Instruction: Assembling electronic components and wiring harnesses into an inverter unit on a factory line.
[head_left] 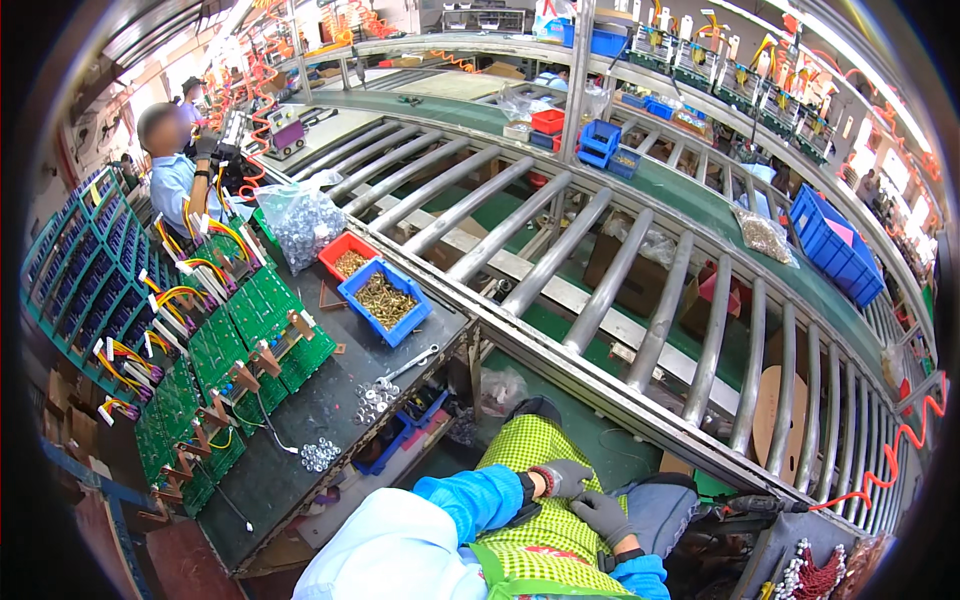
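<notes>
My left hand (563, 478), in a grey glove, rests on the yellow-green checked apron (520, 445) over my lap, its fingers loosely laid down. Close beside it lies my right hand (603, 517), also gloved, with fingers stretched over the apron. Neither hand shows anything in it. On the dark bench to the left are green circuit boards (215, 355) with wires, a blue bin (422, 312) of brass-coloured screws, a red bin (340, 246) of small brass parts, a wrench (412, 364), and piles of metal nuts (320, 455) and larger fasteners (376, 400).
A roller conveyor (655, 310) runs across ahead. To my right lies a dark power screwdriver (755, 505) near a red coiled hose (885, 460). A clear bag (300, 225) of grey parts sits at the bench's far end. A co-worker (170, 170) stands at far left beside a board rack (85, 260).
</notes>
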